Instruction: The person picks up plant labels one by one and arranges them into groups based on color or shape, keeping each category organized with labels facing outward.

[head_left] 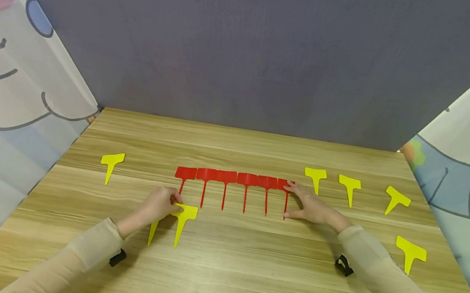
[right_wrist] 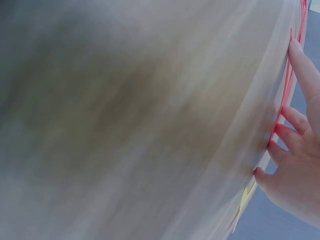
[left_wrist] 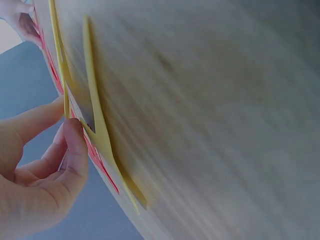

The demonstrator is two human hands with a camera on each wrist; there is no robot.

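Several red T-shaped plant labels (head_left: 226, 177) lie side by side in a row, heads away from me and stems toward me. My left hand (head_left: 161, 205) pinches the head of a yellow T-shaped plant label (head_left: 185, 212) between thumb and fingertips, in front of the row's left end. A second yellow label (left_wrist: 99, 132) lies beside it, its head hidden by the hand in the head view. My right hand (head_left: 314, 209) is spread over the rightmost red label (head_left: 286, 201), fingertips touching its head and thumb by its stem tip.
Farther left lies a single yellow label (head_left: 111, 164). On the right are several more, among them one by the right hand (head_left: 315, 175) and one near the right edge (head_left: 410, 251). A grey panel (head_left: 259, 53) stands behind the wooden table (head_left: 240, 286); printed cloths hang at both sides.
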